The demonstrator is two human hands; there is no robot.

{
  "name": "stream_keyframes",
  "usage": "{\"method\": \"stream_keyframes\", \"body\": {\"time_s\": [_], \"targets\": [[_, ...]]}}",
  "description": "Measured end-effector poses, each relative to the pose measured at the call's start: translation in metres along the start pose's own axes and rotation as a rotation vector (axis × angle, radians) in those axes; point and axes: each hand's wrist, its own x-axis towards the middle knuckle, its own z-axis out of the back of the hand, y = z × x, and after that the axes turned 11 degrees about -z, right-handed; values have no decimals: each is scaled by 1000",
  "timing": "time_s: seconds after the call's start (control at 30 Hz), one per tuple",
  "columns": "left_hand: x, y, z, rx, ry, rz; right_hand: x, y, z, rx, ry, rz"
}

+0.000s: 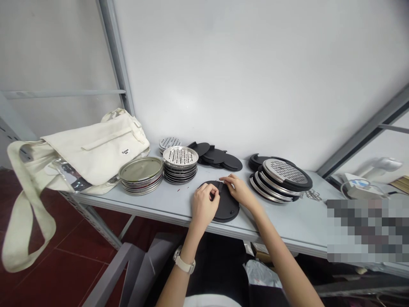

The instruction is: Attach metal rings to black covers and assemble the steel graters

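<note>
A black round disc (pixel 226 209) lies flat near the table's front edge, with a small dark knob close to its lower right rim. My left hand (pixel 205 204) rests over its left side, fingers curled with thumb and forefinger nearly meeting; whatever they pinch is hidden. At the disc's far edge, my right hand (pixel 239 191) has its fingertips together beside a small shiny piece (pixel 220 181), too small to name. To the right stands a stack of black discs with silvery rims, topped by a perforated metal grater plate (pixel 285 171).
On the grey table (pixel 174 204) stand a pile of olive-coloured round plates (pixel 140 169) and a stack of perforated metal plates (pixel 180 157). Black discs (pixel 217 155) overlap at the back. A cream bag (pixel 96 147) sits left; metal rings (pixel 313 195) lie right.
</note>
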Motion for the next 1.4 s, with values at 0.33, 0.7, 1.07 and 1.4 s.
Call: {"method": "stream_keyframes", "body": {"time_s": [0.33,0.7,1.07,1.4], "targets": [[0,-1,0,5,9,1,0,1,1,1,-3,12],[1,0,-1,-3,12,2,-1,6,2,-10,4,-9],[3,1,-1,9,39,16,-1,9,6,5,20,-33],[5,2,-2,10,44,23,-1,7,4,-20,17,-4]]}}
